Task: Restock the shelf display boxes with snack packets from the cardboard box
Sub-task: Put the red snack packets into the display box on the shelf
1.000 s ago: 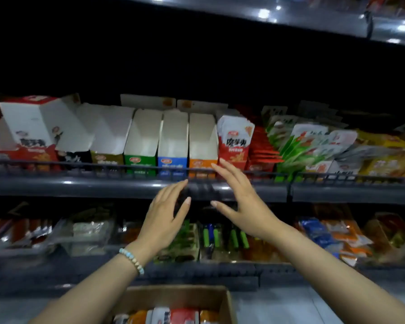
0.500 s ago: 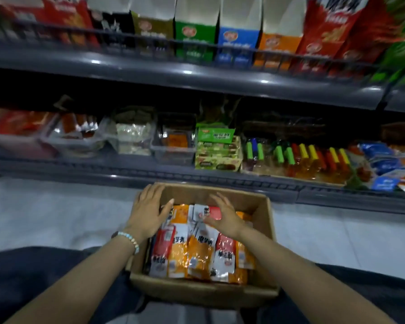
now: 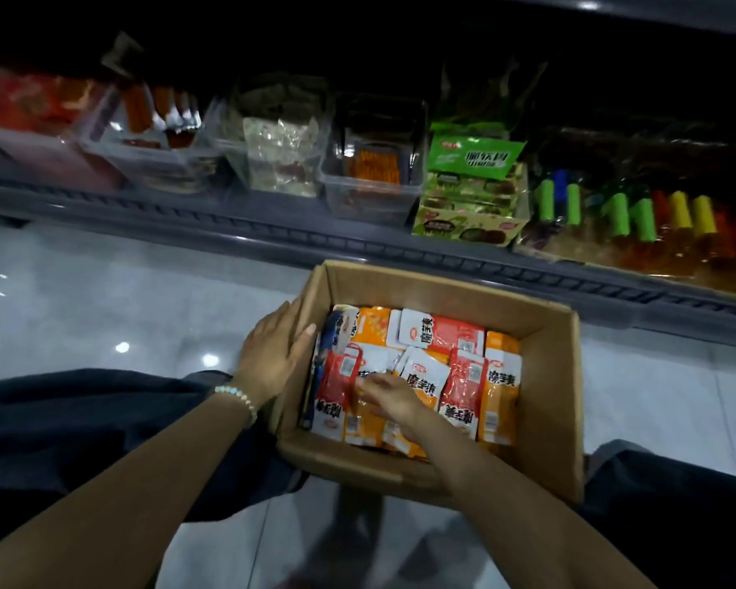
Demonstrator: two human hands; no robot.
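head view | worn on the person's head, above the near side of the cardboard box [image 3: 544, 401] | faces forward and steeply down into the box's open top, onto the packets [image 3: 421, 378] | near: box fills mid-frame, left hand [image 3: 273, 359] at its left wall, right hand [image 3: 394, 397] inside | beyond the box: floor [image 3: 103, 299], then shelf [image 3: 273, 235] | wide-angle

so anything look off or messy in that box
The snack packets in the cardboard box are jumbled: one red packet lies sideways across the back row, the rest overlap at angles. Nothing looks torn or spilled.
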